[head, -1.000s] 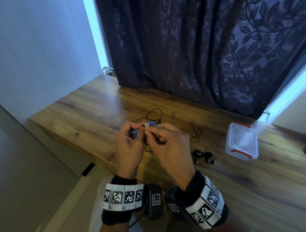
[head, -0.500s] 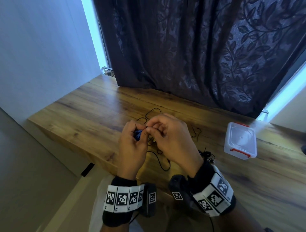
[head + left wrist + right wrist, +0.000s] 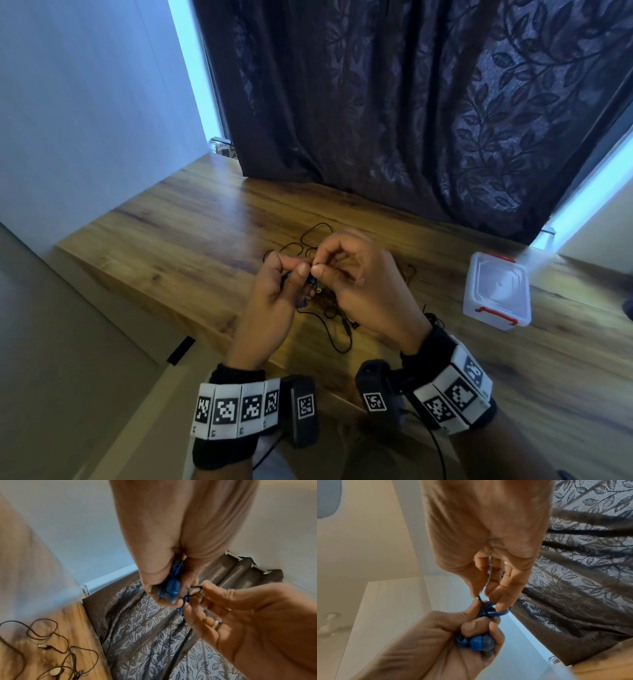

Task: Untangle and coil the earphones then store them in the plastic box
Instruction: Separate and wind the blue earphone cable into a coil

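Observation:
Blue earphones [image 3: 479, 643] are bunched in my left hand [image 3: 274, 291], whose fingers curl round the buds and blue cord [image 3: 173, 588]. My right hand [image 3: 349, 274] pinches a thin black cord [image 3: 482, 604] that crosses the blue loops, thumb and forefinger right against the left fingertips. Both hands hover above the wooden table [image 3: 171, 246]. Black earphone cords [image 3: 329, 329] lie tangled on the table under and behind the hands, with a jack plug [image 3: 43, 646] in the left wrist view. The clear plastic box [image 3: 496, 294] with red latches stands closed at the right.
A dark leaf-patterned curtain [image 3: 411, 102] hangs behind the table. A white wall [image 3: 85, 102] is at the left. The table's front edge [image 3: 191, 325] runs diagonally below my hands. Bare wood lies between the cords and the box.
My hands rose slightly and stayed together. The right hand shifted its pinch on the black cord, and a loop of black cord now lies on the table below the hands.

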A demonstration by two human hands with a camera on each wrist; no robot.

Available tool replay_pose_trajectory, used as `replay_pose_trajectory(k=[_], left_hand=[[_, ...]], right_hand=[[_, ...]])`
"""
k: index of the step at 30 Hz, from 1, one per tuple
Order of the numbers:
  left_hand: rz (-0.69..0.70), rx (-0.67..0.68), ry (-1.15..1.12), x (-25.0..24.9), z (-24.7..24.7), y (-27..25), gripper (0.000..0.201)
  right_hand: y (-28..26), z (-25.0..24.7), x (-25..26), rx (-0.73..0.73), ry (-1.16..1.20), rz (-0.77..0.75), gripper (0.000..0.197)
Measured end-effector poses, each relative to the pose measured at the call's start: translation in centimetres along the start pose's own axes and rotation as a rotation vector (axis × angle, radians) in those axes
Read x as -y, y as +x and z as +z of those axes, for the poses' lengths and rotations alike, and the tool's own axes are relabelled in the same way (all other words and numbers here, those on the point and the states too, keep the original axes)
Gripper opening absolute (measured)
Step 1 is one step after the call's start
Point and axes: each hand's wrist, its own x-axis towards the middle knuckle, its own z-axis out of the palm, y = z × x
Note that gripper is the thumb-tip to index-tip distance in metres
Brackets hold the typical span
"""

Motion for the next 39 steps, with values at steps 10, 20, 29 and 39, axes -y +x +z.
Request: replay_pose_trajectory(k=[10, 20, 29, 39], left_hand=[[-0.049, -0.007, 0.046, 0.1, 0.2, 0.1, 0.025], [0.086, 0.094, 0.160, 0.1, 0.0, 0.2, 0.020], [0.136, 0.053, 0.271, 0.6, 1.2, 0.4, 0.021], [0.062, 0.031, 0.152, 1.0, 1.3, 0.3, 0.021]], right_hand=[[-0.4, 0.0, 0.4, 0.025, -0.136, -0.080, 0.012], [0.2, -0.2, 0.5, -0.022, -0.117, 0.028, 0.015], [0.9, -0.4, 0.0, -0.115, -0.133, 0.004, 0.019], [0.3, -1.4, -1.0, 0.045, -0.052, 0.149, 0.007]])
